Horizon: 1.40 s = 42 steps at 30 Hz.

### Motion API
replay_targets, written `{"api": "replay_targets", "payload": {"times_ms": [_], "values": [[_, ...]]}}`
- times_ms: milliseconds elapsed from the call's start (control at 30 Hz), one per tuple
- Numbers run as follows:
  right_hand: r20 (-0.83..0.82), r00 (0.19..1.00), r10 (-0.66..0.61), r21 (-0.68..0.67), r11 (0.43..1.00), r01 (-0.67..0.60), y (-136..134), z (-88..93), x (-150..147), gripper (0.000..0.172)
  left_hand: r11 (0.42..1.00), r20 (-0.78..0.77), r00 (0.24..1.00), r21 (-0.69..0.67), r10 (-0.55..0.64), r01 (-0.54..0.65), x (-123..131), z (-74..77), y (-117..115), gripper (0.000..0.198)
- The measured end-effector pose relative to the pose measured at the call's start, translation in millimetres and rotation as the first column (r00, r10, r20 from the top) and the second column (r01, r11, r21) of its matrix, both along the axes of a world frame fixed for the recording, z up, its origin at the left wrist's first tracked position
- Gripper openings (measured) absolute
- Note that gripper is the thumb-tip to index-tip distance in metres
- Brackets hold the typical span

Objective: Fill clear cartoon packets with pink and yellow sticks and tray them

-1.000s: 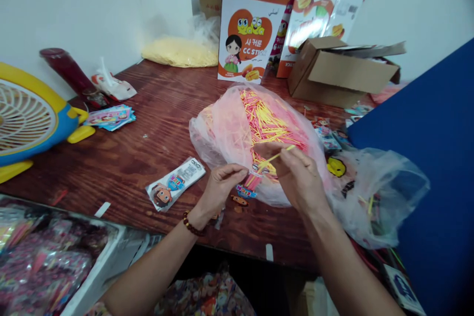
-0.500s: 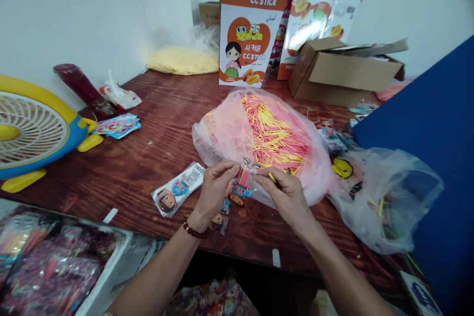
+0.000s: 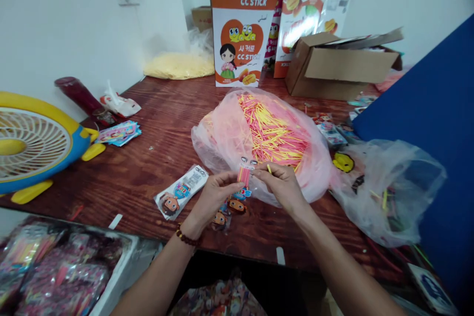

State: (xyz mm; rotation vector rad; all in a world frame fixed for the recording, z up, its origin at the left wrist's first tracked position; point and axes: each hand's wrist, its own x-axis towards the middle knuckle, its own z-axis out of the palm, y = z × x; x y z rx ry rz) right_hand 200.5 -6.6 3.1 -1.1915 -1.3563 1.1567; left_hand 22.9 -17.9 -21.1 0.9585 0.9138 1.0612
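My left hand (image 3: pixel 215 193) and my right hand (image 3: pixel 283 185) are closed together on a small printed packet (image 3: pixel 244 174) with pink sticks inside it, held upright over the near edge of the wooden table (image 3: pixel 159 123). A yellow stick shows between the fingers of my right hand. Just behind my hands lies an open clear bag of pink and yellow sticks (image 3: pixel 272 131). Flat on the table left of my left hand is another printed packet (image 3: pixel 180 191) with a cartoon face. More small packets (image 3: pixel 227 207) lie under my hands.
A yellow and blue fan (image 3: pixel 33 143) stands at the left. CC STICK cartons (image 3: pixel 244 24) and an open cardboard box (image 3: pixel 340 64) stand at the back. A second clear bag (image 3: pixel 388 192) and a blue board (image 3: pixel 433 123) are on the right. A tray of filled packets (image 3: pixel 55 271) sits bottom left.
My right hand came back from the stick bag with a yellow stick and met my left hand at the packet. The view shifted slightly.
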Motion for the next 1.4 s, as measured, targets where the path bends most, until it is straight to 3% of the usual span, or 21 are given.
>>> {"api": "replay_targets", "payload": {"times_ms": [233, 433, 667, 767, 933, 1100, 1233, 1300, 1400], "values": [[-0.121, 0.984, 0.128, -0.119, 0.983, -0.143, 3, -11.9, -10, 0.023, 0.996, -0.028, 0.998, -0.052, 0.064, -0.066, -9, -5.3, -8, 0.020], [-0.158, 0.959, 0.233, -0.195, 0.945, -0.262, -1, -11.8, -19, 0.027, 0.998, -0.079, 0.995, 0.020, 0.064, -0.063, -15, -11.1, -13, 0.025], [-0.013, 0.974, 0.224, -0.221, 0.950, -0.222, -3, -33.0, -29, 0.024, 0.995, -0.127, 0.989, -0.048, 0.082, -0.088, -20, -12.0, -23, 0.028], [0.083, 0.965, 0.250, -0.201, 0.953, -0.229, -3, -29.3, -24, 0.023, 0.986, -0.167, 0.979, -0.096, 0.119, -0.136, -31, -20.9, -28, 0.028], [0.146, 0.985, 0.088, -0.126, 0.990, -0.070, 6, -11.1, 13, 0.025, 0.954, -0.259, 0.928, -0.063, 0.269, -0.294, -54, -43.7, -32, 0.029], [0.262, 0.964, -0.047, -0.056, 0.996, 0.064, 33, -24.6, 59, 0.023, 0.977, -0.472, 0.855, 0.111, 0.215, -0.185, -43, -58.7, -23, 0.028], [0.523, 0.836, -0.168, 0.078, 0.986, 0.150, 53, -38.0, 87, 0.018, 0.917, -0.701, 0.622, 0.394, 0.349, -0.071, -25, -70.1, -21, 0.045], [0.689, 0.715, -0.122, 0.062, 0.992, 0.109, 57, -39.3, 94, 0.015, 0.869, -0.738, 0.520, 0.495, 0.431, -0.017, -25, -73.6, -24, 0.053], [0.862, 0.506, 0.025, -0.004, 0.999, -0.044, 60, -39.7, 94, 0.014, 0.823, -0.741, 0.454, 0.568, 0.494, 0.032, -38, -69.3, -26, 0.050]]}}
